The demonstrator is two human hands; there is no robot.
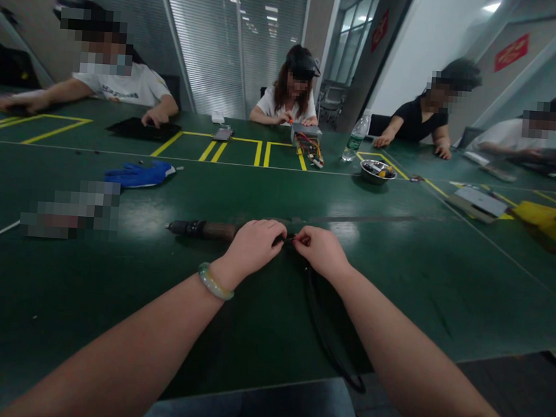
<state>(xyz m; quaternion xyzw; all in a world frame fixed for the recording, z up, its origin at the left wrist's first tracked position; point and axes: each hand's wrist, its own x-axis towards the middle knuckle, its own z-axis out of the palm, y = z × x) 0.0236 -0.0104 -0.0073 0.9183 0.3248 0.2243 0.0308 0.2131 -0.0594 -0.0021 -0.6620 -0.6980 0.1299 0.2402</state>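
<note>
The left hand (251,248) closes around the corded hand tool (205,230), which extends out from this hand over the green workbench (396,293), and the right hand (320,251) pinches a small black piece (291,238) just beside it, close together for good steadiness

Dark green workbench (387,286) ruled with yellow tape lines (55,130) — a bright blue glove (140,175), a pale green jade bangle (215,281) streaked with cream, a soldering iron (210,230) banded black and brown — and red signs (512,52) on the wall.
</note>
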